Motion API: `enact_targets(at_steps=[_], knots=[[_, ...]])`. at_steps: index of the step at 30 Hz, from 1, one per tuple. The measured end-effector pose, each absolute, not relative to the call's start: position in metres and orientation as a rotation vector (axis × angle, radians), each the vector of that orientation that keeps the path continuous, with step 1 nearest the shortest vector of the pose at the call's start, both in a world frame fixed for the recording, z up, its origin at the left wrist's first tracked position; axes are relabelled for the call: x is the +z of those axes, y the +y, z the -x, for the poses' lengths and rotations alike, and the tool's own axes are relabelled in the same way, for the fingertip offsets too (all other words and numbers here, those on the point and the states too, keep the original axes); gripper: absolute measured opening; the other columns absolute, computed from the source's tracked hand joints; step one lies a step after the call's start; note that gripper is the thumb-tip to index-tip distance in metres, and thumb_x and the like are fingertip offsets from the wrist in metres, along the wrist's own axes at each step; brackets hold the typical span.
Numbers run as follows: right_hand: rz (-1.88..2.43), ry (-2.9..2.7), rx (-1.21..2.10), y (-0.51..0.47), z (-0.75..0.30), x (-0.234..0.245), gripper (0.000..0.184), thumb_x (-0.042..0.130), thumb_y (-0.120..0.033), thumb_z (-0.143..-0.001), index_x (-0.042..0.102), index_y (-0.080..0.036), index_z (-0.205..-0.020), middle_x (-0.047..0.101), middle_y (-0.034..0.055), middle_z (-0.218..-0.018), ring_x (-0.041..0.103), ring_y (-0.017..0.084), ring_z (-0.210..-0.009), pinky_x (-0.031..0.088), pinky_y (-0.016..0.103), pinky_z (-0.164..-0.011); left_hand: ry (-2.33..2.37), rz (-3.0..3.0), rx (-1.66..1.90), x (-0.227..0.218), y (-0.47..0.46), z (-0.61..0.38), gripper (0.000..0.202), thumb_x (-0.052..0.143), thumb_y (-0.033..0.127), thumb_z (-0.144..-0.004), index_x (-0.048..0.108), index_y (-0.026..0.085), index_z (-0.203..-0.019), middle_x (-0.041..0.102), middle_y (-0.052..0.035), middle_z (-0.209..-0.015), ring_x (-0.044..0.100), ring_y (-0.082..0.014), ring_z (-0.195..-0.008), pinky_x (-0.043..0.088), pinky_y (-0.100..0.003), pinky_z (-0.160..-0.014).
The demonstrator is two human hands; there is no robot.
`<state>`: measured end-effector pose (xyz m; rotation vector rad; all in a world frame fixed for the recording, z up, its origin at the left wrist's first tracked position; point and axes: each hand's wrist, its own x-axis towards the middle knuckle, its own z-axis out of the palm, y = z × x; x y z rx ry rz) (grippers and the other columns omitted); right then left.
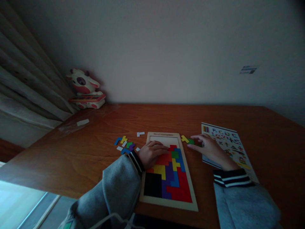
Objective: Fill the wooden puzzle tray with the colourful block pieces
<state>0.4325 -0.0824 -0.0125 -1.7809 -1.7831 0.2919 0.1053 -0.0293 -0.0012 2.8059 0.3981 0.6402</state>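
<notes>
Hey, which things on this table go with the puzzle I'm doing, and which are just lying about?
Part of the puzzle:
wooden board, under your left hand
loose pieces, left of the board
yellow piece and green piece, by your right hand
printed sheet, probably

Just lying about:
cow-like toy, back left
white slip, in front of the toy

puzzle board (178, 204) is showing pale beige edging; set blocks (183, 187) are appearing red, orange, yellow, green, blue, purple. loose blocks (123, 140) are showing blue, yellow, green, purple, white. sleeves (122, 178) are showing grey; cuffs (233, 178) are carrying white stripes on black. printed sheet (233, 143) is bearing multicoloured figures on white.
</notes>
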Motion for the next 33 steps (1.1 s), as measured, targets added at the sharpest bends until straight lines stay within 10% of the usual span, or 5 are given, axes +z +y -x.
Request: enact_targets(at_steps=[18,28,33], knots=[[1.961,-1.699,0.511,-0.097,-0.456,-0.002,0.027,0.077,-0.047,-0.065,0.073,-0.025,-0.079,0.073,0.0034,-0.079,0.066,0.024,-0.074,0.051,0.035,-0.068,0.37,-2.771,0.72,0.0,-0.029,-0.106,0.037,0.041,0.011,-0.088,0.062,0.019,-0.117,0.067,-0.0087,-0.121,0.056,-0.023,-0.108,0.047,-0.041,-0.096],[1.803,-1.696,0.507,-0.087,-0.431,-0.005,0.041,0.068,-0.045,-0.075,0.07,-0.022,-0.109,0.07,0.0034,-0.08,0.063,0.02,-0.069,0.049,0.033,-0.064,0.523,-2.772,0.721,0.001,-0.029,-0.105,0.037,0.041,0.01,-0.087,0.063,0.02,-0.115,0.066,-0.0085,-0.12,0.056,-0.0233,-0.109,0.046,-0.042,-0.095],[1.776,-1.766,0.443,-0.085,-0.43,-0.008,0.031,0.066,-0.049,-0.077,0.074,-0.023,-0.092,0.071,0.0056,-0.085,0.064,0.022,-0.074,0.05,0.035,-0.067,0.68,-2.715,0.825,0.008,-0.029,-0.104,0.034,0.041,0.009,-0.087,0.066,0.018,-0.109,0.067,-0.0095,-0.115,0.059,-0.0228,-0.104,0.048,-0.041,-0.093]])
